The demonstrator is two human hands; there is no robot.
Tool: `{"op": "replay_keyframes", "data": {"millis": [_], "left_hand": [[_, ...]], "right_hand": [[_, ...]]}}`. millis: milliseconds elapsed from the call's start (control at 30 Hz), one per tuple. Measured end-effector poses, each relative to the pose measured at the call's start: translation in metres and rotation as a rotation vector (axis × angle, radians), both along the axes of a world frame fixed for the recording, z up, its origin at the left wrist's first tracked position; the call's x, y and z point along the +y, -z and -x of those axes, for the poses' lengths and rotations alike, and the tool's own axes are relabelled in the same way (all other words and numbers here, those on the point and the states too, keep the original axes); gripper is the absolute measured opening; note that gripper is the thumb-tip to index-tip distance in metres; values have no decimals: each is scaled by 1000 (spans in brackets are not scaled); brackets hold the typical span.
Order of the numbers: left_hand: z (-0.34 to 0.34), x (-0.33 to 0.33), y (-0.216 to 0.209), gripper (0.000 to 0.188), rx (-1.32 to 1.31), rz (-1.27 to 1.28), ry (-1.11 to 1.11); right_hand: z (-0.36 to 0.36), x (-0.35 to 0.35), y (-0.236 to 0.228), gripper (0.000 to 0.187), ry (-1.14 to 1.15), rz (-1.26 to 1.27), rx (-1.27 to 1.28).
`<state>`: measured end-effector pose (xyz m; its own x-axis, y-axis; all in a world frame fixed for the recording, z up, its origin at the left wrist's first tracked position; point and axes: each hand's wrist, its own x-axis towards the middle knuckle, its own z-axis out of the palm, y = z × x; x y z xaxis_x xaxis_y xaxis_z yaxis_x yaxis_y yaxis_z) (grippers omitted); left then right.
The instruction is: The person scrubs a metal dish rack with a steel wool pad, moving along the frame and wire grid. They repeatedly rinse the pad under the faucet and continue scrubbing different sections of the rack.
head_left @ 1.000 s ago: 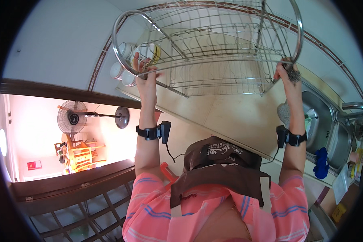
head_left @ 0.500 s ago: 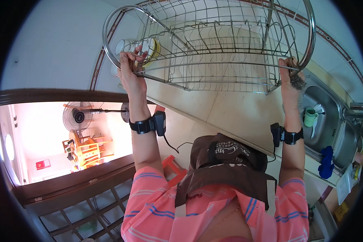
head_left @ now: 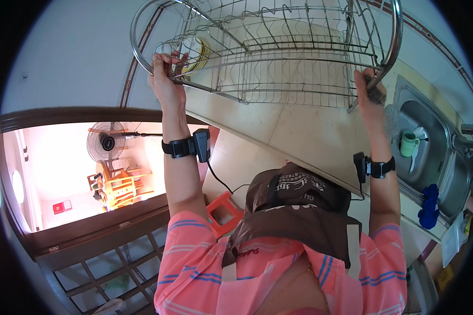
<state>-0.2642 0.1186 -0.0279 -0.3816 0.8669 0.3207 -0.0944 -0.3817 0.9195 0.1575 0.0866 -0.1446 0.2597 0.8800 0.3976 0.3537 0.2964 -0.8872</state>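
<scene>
A wire dish rack (head_left: 289,59) with thick bent tubes at both ends spans the far side of the view, above the beige counter. My left hand (head_left: 166,79) is closed round its near left corner, some fingers reaching through the wires. At the near right corner, my right hand (head_left: 369,100) is closed on the rack's tube. A dark, wiry scouring pad (head_left: 376,96) sits in that hand against the palm, partly hidden and blurred. Behind my left fingers, a stack of yellow-rimmed dishes (head_left: 201,56) shows through the wires.
On the right is a steel sink (head_left: 425,110) with a green mug (head_left: 408,144) inside. A blue cloth (head_left: 429,206) hangs at its near edge. The counter edge (head_left: 268,152) runs diagonally before me. An orange plastic stool (head_left: 225,214) stands low left, near a dark wooden frame (head_left: 89,223).
The rack has shifted slightly farther away and to the left, both hands moving with it and keeping their hold. My view has turned a little.
</scene>
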Motion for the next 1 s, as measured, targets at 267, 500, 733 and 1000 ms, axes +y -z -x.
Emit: {"op": "replay_keyframes", "data": {"millis": [267,500,733,1000], "left_hand": [[-3,2,-1,26,-31,-10,-24],[4,4,4,26,1,-35,13],[4,6,4,29,-7,-34,34],[-17,-9,1,26,-3,-67,-13]], "right_hand": [[0,0,-2,19,62,-191,-15],[3,-6,0,21,61,-138,120],[7,-9,1,14,160,-218,-73],[-19,18,5,24,-55,-291,147]]}}
